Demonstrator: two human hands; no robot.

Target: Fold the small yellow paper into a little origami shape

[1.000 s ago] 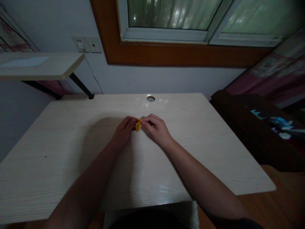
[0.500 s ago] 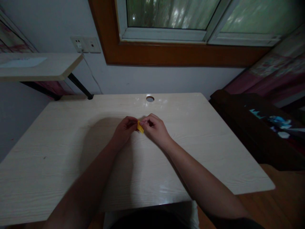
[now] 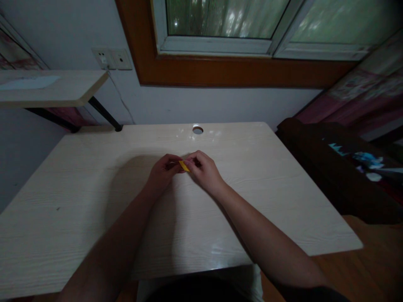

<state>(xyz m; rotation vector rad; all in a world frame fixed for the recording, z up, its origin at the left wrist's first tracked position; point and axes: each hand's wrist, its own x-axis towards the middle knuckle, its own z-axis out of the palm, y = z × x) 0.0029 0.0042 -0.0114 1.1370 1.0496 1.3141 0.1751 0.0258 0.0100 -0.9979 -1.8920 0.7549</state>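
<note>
The light is dim, with greenish daylight in the window [image 3: 220, 19] and pale glare scattered round the hole [image 3: 197, 130] at the back of the table [image 3: 277, 201], plus a fainter sheen by its near edge. A broad, soft-edged shadow lies left of the left hand [image 3: 161, 173], and the upper right corner sinks into darkness. Wide-angle distortion slants the outer parts, and fine detail on the small yellow piece [image 3: 184, 166] is smeared.
</note>
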